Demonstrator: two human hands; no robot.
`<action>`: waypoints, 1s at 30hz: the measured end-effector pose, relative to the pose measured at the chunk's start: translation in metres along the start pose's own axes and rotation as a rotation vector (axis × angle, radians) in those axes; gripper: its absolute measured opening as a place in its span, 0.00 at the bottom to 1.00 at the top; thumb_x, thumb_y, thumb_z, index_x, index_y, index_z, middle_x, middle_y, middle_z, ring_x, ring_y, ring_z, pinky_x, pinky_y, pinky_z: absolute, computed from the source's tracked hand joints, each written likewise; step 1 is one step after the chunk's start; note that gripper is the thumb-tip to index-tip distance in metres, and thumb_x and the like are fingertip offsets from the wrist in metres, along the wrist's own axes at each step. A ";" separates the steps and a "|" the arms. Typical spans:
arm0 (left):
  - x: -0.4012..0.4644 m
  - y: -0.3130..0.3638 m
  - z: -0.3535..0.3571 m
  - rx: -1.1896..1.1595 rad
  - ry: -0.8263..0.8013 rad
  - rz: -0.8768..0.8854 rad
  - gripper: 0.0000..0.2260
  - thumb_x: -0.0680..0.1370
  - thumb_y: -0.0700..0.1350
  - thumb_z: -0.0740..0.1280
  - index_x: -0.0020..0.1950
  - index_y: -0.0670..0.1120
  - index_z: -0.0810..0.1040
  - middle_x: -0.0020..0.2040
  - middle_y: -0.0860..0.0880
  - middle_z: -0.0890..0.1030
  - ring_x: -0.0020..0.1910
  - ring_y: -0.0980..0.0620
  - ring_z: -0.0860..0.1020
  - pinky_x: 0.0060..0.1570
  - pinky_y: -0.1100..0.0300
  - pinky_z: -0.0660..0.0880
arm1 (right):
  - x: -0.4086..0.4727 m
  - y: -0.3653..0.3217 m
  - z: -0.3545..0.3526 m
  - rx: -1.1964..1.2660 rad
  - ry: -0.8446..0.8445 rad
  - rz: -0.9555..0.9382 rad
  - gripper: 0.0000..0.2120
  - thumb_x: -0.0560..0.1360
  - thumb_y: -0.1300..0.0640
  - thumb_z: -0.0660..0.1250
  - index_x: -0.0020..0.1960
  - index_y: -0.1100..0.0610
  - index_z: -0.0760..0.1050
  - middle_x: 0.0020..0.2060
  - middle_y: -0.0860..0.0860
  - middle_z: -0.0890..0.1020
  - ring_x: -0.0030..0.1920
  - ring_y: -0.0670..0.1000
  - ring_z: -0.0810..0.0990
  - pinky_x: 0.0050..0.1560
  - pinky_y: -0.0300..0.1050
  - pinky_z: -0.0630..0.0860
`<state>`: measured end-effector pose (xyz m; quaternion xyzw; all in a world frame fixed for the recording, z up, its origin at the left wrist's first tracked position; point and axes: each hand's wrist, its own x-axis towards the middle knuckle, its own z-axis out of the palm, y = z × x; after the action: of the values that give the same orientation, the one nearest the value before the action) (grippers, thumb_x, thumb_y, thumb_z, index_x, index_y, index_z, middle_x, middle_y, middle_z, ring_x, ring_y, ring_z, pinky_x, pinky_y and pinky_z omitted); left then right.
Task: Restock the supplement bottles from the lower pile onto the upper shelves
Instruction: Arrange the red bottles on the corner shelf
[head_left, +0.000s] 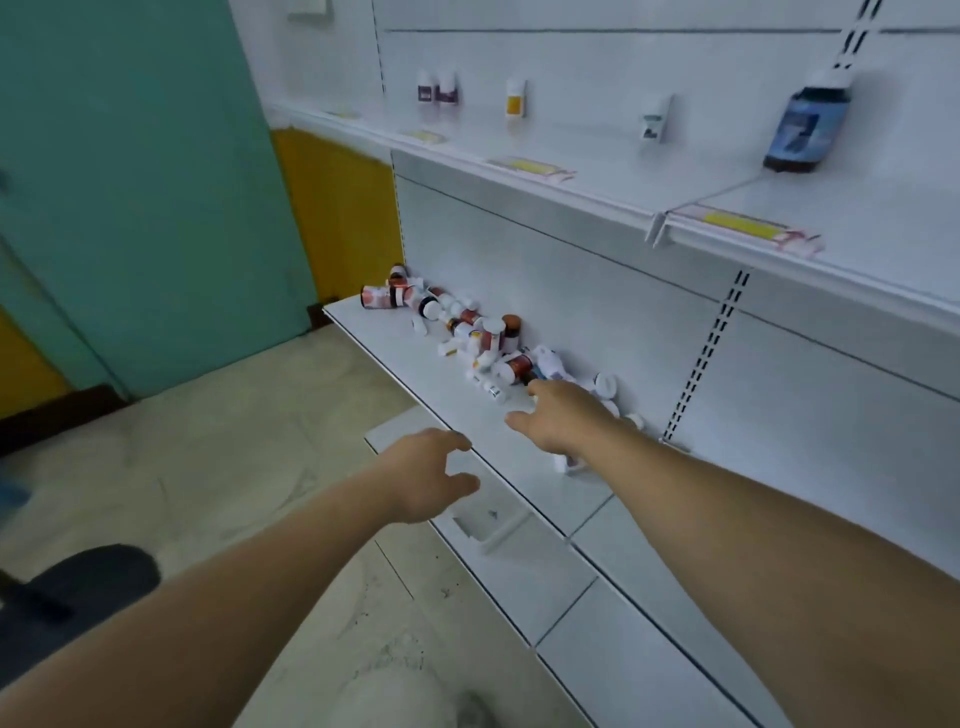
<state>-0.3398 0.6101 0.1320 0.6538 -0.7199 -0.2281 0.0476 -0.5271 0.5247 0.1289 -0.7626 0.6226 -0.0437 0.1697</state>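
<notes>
A pile of supplement bottles (467, 332) lies scattered along the back of the lower shelf (431, 384), most on their sides, with white caps and red or brown labels. My right hand (558, 418) reaches over this shelf, fingers spread and relaxed, its fingertips at the near end of the pile by a bottle lying on its side (517, 366). It holds nothing. My left hand (434, 473) hovers lower at the shelf's front edge, fingers loosely curled and empty. On the upper shelf (597, 171) stand a few bottles: two purple-labelled ones (437, 89), a yellow-labelled one (516, 98), a white one (654, 118) and a large dark blue one (808, 127).
Price tag strips (530, 167) line the upper shelf's front edge. A teal door (145, 197) and yellow wall (337, 208) stand to the left. The tiled floor (208, 467) lies below, with a dark shoe (78, 587) at the lower left. A slotted upright (711, 343) runs down the back panel.
</notes>
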 end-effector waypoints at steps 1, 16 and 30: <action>0.022 -0.014 -0.005 0.008 -0.015 0.007 0.25 0.76 0.59 0.63 0.71 0.54 0.66 0.72 0.50 0.66 0.68 0.49 0.68 0.63 0.57 0.65 | 0.024 -0.005 0.003 0.005 0.011 -0.007 0.27 0.74 0.39 0.61 0.66 0.55 0.68 0.67 0.56 0.71 0.62 0.59 0.72 0.54 0.48 0.69; 0.293 -0.232 -0.151 0.086 -0.131 0.081 0.25 0.77 0.58 0.64 0.72 0.53 0.64 0.72 0.48 0.65 0.66 0.47 0.69 0.64 0.53 0.69 | 0.321 -0.130 0.023 0.120 0.093 0.152 0.28 0.73 0.41 0.62 0.69 0.52 0.66 0.64 0.55 0.74 0.58 0.58 0.76 0.48 0.43 0.68; 0.507 -0.406 -0.231 0.106 -0.176 0.210 0.28 0.76 0.54 0.67 0.73 0.47 0.64 0.71 0.45 0.67 0.67 0.47 0.68 0.64 0.56 0.65 | 0.510 -0.226 0.083 0.206 0.098 0.424 0.27 0.73 0.44 0.66 0.67 0.58 0.67 0.58 0.57 0.76 0.55 0.57 0.77 0.54 0.51 0.76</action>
<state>0.0470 0.0433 0.0622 0.5542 -0.7966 -0.2401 -0.0265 -0.1802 0.0872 0.0476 -0.5904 0.7686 -0.1075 0.2217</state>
